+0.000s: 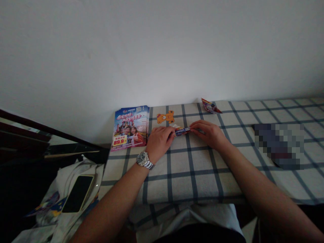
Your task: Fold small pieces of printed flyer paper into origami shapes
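Between my two hands is a folded paper flyer [182, 131], narrow and printed in blue and white. My left hand [162, 140], with a metal watch [144, 160] on its wrist, pinches the flyer's left end. At the other end, the fingers of my right hand [209, 133] close on the paper. Left of my hands lies a stack of printed flyers [130, 127], blue at the top and pink below. Against the wall behind my right hand stands a folded paper piece [211, 106] in similar colours.
A checked cloth [181, 179] covers the table, which meets a white wall [162, 50]. A bear-shaped picture [165, 117] lies behind my left hand. To the right is a dark, pixelated flat item [278, 145]. A phone [78, 194] rests on a pale bag at lower left.
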A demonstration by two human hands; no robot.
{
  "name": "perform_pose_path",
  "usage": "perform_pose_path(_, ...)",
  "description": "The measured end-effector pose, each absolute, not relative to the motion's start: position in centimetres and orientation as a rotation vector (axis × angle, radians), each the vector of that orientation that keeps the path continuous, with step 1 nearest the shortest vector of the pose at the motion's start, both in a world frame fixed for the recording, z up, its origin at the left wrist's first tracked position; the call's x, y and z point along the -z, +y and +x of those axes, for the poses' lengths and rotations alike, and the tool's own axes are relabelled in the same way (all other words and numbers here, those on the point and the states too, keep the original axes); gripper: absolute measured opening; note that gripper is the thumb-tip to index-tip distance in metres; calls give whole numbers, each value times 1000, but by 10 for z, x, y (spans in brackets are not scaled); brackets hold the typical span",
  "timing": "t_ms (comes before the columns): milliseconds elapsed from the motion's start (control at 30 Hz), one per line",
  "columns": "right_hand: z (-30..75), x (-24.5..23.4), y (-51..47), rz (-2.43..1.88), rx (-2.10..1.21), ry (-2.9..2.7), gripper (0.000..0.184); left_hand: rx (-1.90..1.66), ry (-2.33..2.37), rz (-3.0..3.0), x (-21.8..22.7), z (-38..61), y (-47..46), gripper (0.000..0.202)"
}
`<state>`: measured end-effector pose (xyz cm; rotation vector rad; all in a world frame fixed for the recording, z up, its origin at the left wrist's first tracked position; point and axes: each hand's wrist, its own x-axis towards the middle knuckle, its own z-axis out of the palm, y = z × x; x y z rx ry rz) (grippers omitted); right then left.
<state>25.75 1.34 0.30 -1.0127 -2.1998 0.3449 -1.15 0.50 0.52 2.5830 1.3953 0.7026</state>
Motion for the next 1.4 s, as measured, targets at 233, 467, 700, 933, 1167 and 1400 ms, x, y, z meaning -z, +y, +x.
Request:
perform_pose_path(233,255,1,14,-991,-338,-2257,20,-733,1323,2577,-4,-11,6,9)
perform_pose_path(467,254,2,14,-1022,-310,-2225,12,-796,1215,2588,-3,-11,6,19)
perform_pose_path(700,248,-4,9,-1014,-329,-2204,13,-908,1188,2606,-8,-12,6,5)
perform_pose_path(933,234,0,8,-884,-318,-2273,16,-885,1168,2633,-5,-8,6,4)
perform_pose_path(1167,228,1,9,-898,-296,-2267,7,-879,1145,2618,-3,-6,6,4)
perform_pose_path(1400,236,1,10,-986,-246,-2233,5,-949,1154,2536,-3,-9,8,13)
